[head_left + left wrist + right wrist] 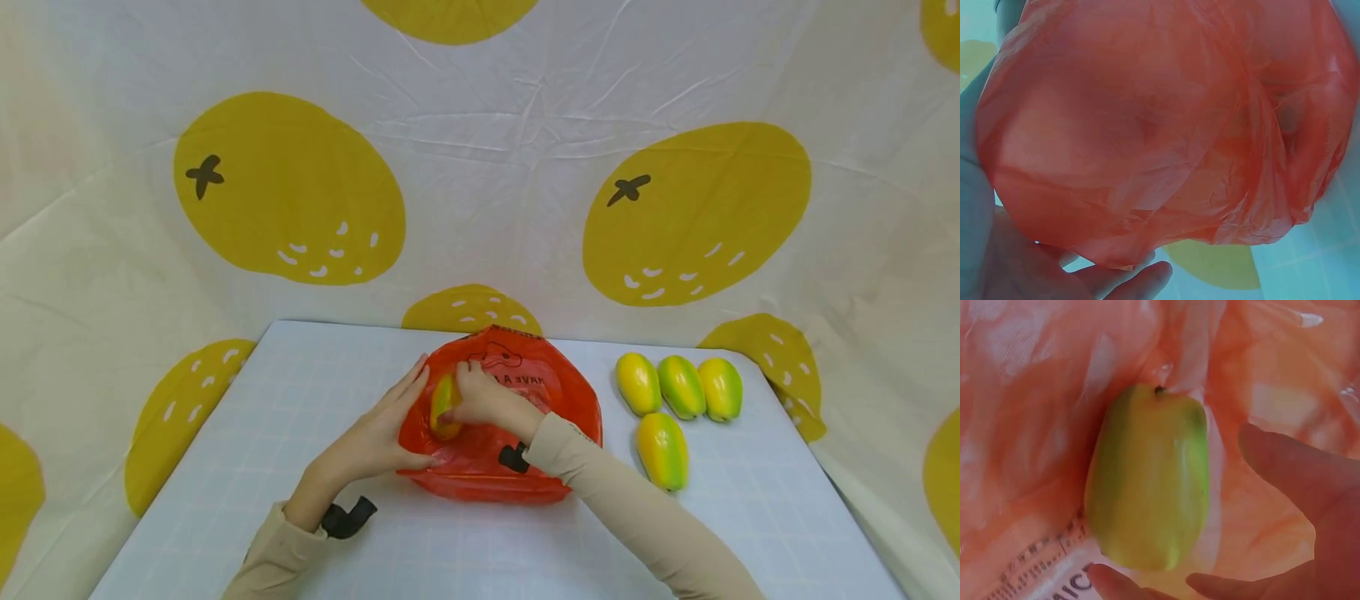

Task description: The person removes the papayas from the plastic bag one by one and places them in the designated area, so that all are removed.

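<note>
A red plastic bag point(558, 392) with dark printing lies spread with its mouth open on the table. Inside its left part is a yellow-green fruit point(1147, 481), shaped like a small papaya. My right hand point(483, 398) reaches into the bag beside this fruit. In the right wrist view a gap shows between the thumb point(1272, 453) and the fruit, and the fingertips point(1107, 578) are near its lower end. My left hand point(386, 429) is at the bag's left edge, fingers extended along the outside. Red plastic fills most of the left wrist view, with fingers point(1141, 281) below it.
Several more yellow-green fruits point(681, 387) sit on the table right of the bag, most in a row and one point(663, 451) nearer me. The pale checked table point(315, 367) backs onto a white curtain point(495, 200) printed with big yellow fruits.
</note>
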`<state>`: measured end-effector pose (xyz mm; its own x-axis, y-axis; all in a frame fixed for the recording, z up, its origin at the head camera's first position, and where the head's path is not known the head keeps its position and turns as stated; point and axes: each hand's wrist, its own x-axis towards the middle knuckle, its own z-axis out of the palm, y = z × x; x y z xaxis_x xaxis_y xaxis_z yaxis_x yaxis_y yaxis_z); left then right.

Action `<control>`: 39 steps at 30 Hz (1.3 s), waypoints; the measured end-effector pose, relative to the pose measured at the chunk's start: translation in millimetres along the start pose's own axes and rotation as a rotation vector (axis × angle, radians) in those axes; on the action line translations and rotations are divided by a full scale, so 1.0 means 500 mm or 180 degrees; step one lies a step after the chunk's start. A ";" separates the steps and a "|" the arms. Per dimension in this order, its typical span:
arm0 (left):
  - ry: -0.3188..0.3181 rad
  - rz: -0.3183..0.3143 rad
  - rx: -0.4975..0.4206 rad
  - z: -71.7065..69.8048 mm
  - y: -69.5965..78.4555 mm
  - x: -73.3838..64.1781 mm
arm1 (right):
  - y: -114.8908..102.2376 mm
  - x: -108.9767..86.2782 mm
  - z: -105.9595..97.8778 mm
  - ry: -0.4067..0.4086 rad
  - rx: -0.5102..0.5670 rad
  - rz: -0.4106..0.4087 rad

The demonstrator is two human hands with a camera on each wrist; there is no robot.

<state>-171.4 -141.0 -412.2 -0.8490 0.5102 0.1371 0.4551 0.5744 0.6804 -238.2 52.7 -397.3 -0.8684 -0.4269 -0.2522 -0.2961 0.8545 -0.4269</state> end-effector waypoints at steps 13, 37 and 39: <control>0.0057 0.0109 0.0088 0.004 -0.006 0.000 | -0.003 0.009 0.035 -0.0130 0.0147 0.0234; 0.0023 0.0046 0.0021 0.004 -0.004 0.002 | 0.009 0.020 0.021 -0.0056 0.0289 0.0160; 0.0013 0.0021 -0.0008 0.004 -0.004 0.002 | 0.012 0.016 0.013 -0.0030 0.0293 0.0136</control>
<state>-172.7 -140.3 -414.7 -0.8472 0.5113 0.1446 0.4600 0.5695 0.6813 -244.3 52.6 -407.5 -0.8755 -0.3939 -0.2799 -0.2208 0.8413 -0.4934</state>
